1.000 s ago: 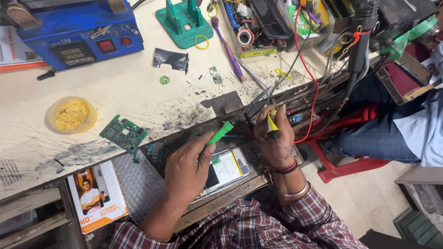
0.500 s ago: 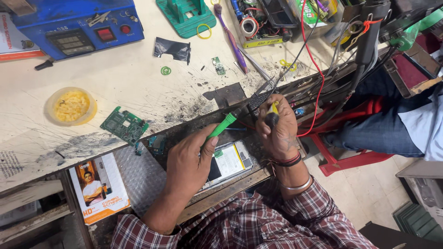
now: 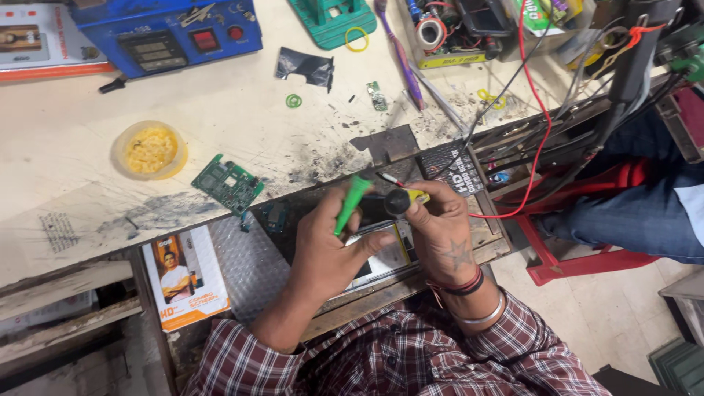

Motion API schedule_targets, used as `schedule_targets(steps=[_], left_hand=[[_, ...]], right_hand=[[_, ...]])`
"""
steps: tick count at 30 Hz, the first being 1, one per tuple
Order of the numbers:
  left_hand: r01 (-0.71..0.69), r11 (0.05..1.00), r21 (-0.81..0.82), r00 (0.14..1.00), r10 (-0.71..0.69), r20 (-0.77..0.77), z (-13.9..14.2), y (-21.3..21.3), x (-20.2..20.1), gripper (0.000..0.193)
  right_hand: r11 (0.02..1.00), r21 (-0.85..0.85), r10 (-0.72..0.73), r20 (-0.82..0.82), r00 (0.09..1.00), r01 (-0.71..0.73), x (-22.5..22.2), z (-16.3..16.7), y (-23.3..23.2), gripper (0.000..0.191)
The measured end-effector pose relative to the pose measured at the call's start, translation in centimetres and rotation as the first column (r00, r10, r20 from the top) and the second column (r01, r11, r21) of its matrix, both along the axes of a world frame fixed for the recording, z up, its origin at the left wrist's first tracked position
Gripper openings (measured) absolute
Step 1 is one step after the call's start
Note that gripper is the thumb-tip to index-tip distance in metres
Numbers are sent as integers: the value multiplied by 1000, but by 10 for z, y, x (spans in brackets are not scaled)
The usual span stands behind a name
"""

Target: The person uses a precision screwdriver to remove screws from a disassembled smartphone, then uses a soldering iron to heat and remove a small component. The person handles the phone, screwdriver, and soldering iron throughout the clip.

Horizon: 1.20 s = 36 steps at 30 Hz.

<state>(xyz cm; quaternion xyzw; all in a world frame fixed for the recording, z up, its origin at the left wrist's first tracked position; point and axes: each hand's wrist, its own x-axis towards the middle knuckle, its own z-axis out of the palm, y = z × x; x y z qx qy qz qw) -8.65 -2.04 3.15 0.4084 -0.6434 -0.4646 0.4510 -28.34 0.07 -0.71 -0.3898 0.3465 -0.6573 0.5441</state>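
Note:
My left hand point(image 3: 328, 246) grips a green stick-shaped tool point(image 3: 350, 204), its tip pointing down at a phone point(image 3: 381, 253) lying in an open drawer below the bench edge. My right hand point(image 3: 438, 229) holds a yellow-and-black handled tool point(image 3: 402, 199) with a red-and-white tip, right beside the green tool above the phone. Both hands nearly touch each other. The phone is partly hidden beneath them.
A green circuit board point(image 3: 228, 183) lies at the bench edge, a yellow tub point(image 3: 149, 150) to its left. A blue bench unit point(image 3: 170, 31) stands at the back, with a green stand point(image 3: 331, 19), purple toothbrush point(image 3: 400, 51) and red wire point(image 3: 539, 125). A seated person's leg point(image 3: 631, 213) is at right.
My hands have stayed over the phone; the green tool has tilted more upright and the right-hand tool has come closer to it. The camera view has shifted slightly.

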Motion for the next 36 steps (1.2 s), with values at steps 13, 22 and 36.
schedule_targets(steps=[13,22,36], left_hand=[[-124,991,45,988,127,-82,-4,1,-2,25],[-135,987,86,985,143,-95,-5,0,-1,24],[-69,997,39,998,69,2,-1,1,5,24]], right_hand=[[991,71,114,-23,993,-112,14,2,6,37],[989,78,133,-105,986,-125,14,12,10,46],[991,-105,58,-243,968,-85,5,-14,6,45]])
